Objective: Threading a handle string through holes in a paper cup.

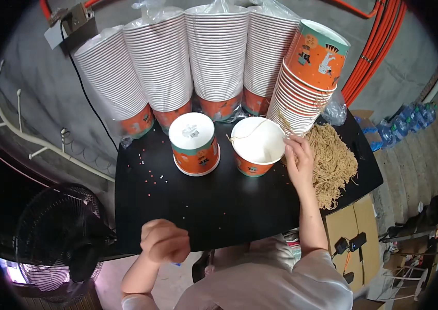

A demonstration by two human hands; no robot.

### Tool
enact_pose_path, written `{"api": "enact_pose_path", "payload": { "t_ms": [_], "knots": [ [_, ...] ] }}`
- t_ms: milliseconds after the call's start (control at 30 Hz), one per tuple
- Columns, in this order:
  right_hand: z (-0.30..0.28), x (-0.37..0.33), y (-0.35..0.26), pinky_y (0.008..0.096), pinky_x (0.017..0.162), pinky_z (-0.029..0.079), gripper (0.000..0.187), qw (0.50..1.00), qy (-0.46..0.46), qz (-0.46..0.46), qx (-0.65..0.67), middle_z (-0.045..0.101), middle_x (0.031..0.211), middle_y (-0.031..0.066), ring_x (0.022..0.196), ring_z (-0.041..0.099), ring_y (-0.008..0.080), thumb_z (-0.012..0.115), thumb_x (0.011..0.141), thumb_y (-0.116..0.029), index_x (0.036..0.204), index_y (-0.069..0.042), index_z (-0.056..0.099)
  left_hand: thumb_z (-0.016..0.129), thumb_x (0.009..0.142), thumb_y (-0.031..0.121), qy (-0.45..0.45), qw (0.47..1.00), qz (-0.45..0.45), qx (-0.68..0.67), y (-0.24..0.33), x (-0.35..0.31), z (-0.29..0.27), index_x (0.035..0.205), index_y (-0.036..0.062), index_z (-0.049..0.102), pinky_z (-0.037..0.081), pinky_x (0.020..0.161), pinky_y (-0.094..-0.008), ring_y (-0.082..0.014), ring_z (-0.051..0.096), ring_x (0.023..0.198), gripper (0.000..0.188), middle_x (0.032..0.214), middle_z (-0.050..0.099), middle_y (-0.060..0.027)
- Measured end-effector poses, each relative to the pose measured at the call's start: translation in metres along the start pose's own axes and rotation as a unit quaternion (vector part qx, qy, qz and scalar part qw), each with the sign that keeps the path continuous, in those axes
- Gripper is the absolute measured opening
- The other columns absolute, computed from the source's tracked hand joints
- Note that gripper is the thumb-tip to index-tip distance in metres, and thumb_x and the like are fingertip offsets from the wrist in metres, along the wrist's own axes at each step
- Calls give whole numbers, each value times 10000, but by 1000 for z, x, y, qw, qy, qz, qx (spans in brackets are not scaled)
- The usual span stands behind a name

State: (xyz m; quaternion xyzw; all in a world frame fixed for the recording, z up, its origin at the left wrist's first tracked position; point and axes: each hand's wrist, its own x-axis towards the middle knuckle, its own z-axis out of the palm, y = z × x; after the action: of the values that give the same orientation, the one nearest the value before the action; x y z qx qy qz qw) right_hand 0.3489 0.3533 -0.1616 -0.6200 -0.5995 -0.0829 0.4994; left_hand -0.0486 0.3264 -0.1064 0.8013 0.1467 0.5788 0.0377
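A white-lined orange and green paper cup (256, 147) stands upright on the black table, a thin tan string (252, 132) lying across its rim. My right hand (300, 160) is at the cup's right side, fingers stretched out and touching the rim. To the left, a second paper cup (196, 157) is upside down, a small grey mark on its white base. My left hand (166, 242) is closed in a fist above the table's near edge, slightly blurred; anything inside it is hidden. A heap of tan strings (333, 165) lies right of my right hand.
Tall bagged stacks of paper cups (216, 57) line the table's back, with an unbagged stack (304, 98) at the right. Small coloured bits dot the black tabletop (239, 217). A black fan (64, 243) stands left; a cardboard box (353, 227) sits right, below table level.
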Motion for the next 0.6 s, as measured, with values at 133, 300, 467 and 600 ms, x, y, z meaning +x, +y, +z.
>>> {"api": "enact_pose_path", "payload": {
  "t_ms": [133,300,467,600],
  "knots": [
    [-16,-12,5,439,1014,490,183,989,-135,-59,16,648,1234,145,1181,612,350,741,919,-157,1047,-27,731,696,729,83,-101,994,-42,-23,41,33,-21,808,107,689,515,561,-330,-200,638,625,83,815,677,-40],
    [-22,-14,2,432,949,460,205,954,-222,-199,-7,696,1088,51,1076,630,281,785,857,-171,1039,-90,739,703,753,96,-69,983,72,-151,102,58,-26,859,86,694,524,613,-348,-218,646,689,107,867,682,-70],
    [-42,-2,-22,393,861,501,201,925,-275,-234,118,719,1061,32,998,655,260,795,846,-134,1038,-91,754,710,777,108,-28,956,187,-226,146,93,8,909,65,698,533,665,-366,-237,654,754,140,918,686,-99],
    [-64,12,-17,378,799,528,243,933,-233,-204,183,723,1047,69,944,664,275,772,869,-89,1108,-65,738,715,796,118,-30,943,215,-253,177,116,38,949,48,701,540,706,-381,-252,661,805,169,959,689,-123]
  ]
}}
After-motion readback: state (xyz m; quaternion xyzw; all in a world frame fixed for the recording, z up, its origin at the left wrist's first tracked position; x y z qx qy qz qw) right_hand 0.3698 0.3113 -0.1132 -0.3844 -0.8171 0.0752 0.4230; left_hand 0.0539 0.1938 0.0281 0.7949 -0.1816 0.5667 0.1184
